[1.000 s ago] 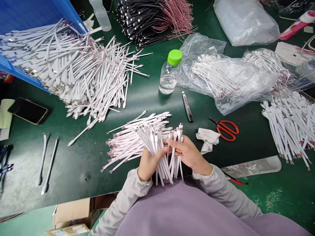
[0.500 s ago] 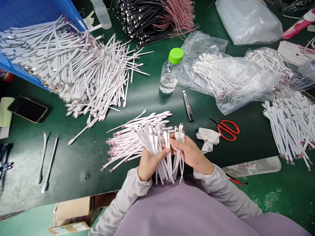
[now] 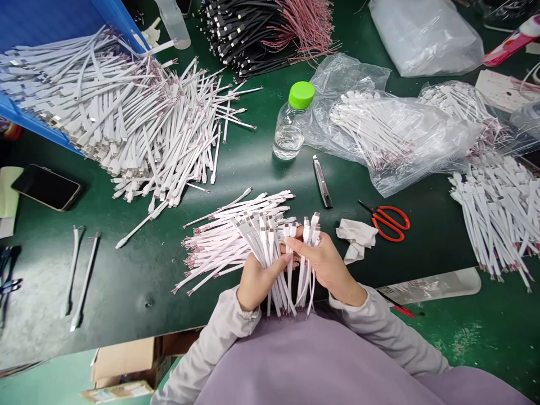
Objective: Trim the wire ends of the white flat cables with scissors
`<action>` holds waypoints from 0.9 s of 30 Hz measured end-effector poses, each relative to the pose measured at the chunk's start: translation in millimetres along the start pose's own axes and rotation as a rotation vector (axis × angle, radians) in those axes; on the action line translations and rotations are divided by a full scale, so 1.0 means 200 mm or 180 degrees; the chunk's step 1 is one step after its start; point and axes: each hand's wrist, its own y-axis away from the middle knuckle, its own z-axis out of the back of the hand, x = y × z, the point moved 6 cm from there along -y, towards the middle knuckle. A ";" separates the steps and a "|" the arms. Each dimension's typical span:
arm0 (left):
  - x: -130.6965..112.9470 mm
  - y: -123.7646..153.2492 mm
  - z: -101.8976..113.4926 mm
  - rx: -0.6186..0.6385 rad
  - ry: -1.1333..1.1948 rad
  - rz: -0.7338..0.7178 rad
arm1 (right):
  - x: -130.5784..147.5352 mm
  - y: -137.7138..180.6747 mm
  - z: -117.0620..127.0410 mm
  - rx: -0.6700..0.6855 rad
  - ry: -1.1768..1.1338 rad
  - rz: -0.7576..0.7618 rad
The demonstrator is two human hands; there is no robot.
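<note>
My left hand is closed round a fanned bunch of short white USB cables, metal plugs up and bare wire ends down toward my lap. My right hand grips a smaller bunch of the same white cables just beside it. Both thumbs rest on the cables, and the fingertips nearly meet between the two bunches. Behind my hands, a loose pile of white cables lies on the green table, its stripped reddish ends pointing left.
A large heap of white cables spills from a blue bin. Ahead stand a green-capped bottle and a box cutter. Red-handled scissors, crumpled tissue and bagged cables lie rightward; a phone is at left.
The cables in both hands have shifted very slightly, and the right thumb has moved a little to the left across them. Both hands keep their hold.
</note>
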 end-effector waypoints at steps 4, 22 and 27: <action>0.00 0.01 0.02 -0.0170 -0.0070 -0.0039 | 0.01 0.00 0.02 -0.0166 0.0278 0.0199; 0.01 0.01 0.02 -0.0193 0.0190 0.0080 | -0.02 -0.02 -0.03 0.0604 -0.0564 -0.0222; 0.06 0.03 0.00 -0.0127 0.0644 0.0357 | 0.00 -0.03 -0.01 0.0293 -0.0363 0.0033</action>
